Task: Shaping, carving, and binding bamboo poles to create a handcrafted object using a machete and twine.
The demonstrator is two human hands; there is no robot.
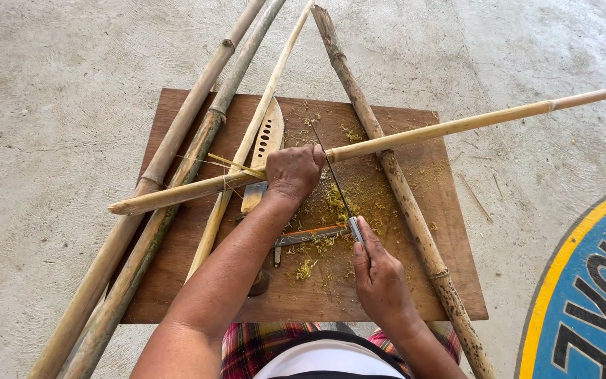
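Nearest me, my right hand (381, 279) pinches the grey handle of a thin dark saw blade (332, 177), which crosses the pale yellow bamboo pole (415, 136) over the brown wooden board (450, 231). My left hand (293, 172) wraps closed around that pole mid-board. A perforated knife blade (266, 144) lies near the board's far edge.

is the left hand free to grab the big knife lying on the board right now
Probably not at once: the left hand is closed around the bamboo pole it steadies. The knife lies just beside it, under that pole, so it would have to let go first.
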